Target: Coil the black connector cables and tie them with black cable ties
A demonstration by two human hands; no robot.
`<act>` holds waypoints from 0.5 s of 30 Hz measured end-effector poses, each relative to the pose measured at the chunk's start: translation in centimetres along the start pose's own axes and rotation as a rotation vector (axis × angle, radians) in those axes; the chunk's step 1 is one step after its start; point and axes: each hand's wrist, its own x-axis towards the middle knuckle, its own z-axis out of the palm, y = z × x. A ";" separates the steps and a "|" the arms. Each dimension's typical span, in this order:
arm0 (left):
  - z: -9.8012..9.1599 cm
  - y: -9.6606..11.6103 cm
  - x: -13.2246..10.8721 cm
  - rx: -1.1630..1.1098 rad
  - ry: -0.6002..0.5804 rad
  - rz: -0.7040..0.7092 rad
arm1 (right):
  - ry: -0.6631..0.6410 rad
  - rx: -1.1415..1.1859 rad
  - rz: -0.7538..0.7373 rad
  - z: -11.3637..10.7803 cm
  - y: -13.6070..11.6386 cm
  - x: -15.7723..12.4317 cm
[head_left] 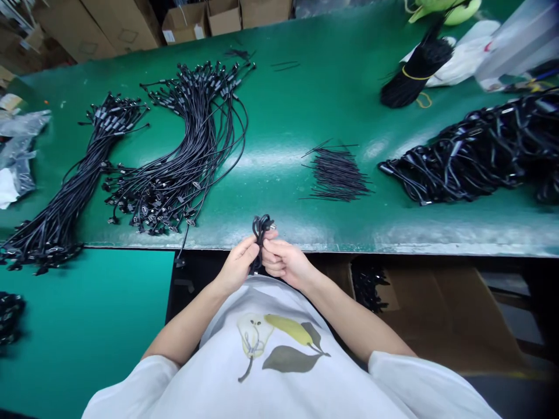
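My left hand [238,265] and my right hand [283,262] are close together over the front edge of the green workbench [279,230]. Between them, both hands grip a small looped bundle of black cable [261,231], and its end sticks up above my fingers. Two long sheaves of black cables with small connectors [183,148] lie on the bench beyond my left hand. A small pile of thin black wires [336,174] lies ahead of my right hand. A heap of tangled black cable [471,151] sits further right.
A tied bundle of black wires [417,73] lies on white plastic at the far right of the bench. A lower teal surface [82,331] is at front left, with more black cable at its edge. Cardboard boxes stand behind the bench, and cardboard sheets [449,314] lie below it at right.
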 end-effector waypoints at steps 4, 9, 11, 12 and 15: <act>0.0 1.1 1.1 -0.356 0.136 -0.088 | 0.005 -0.344 0.021 -1.4 -0.7 -0.8; 1.1 1.4 2.4 -0.458 0.108 -0.153 | 0.416 -0.616 -0.324 -2.4 -1.8 -1.7; 1.9 0.2 2.6 -0.308 0.036 -0.201 | 0.450 -0.622 -0.348 -2.2 -1.5 -1.7; 2.3 -0.5 2.6 -0.192 -0.012 -0.219 | 0.428 -0.612 -0.311 -2.2 -1.2 -1.7; 2.4 -1.7 2.7 0.224 -0.162 -0.237 | 0.369 -0.571 -0.247 -3.6 -0.8 -1.5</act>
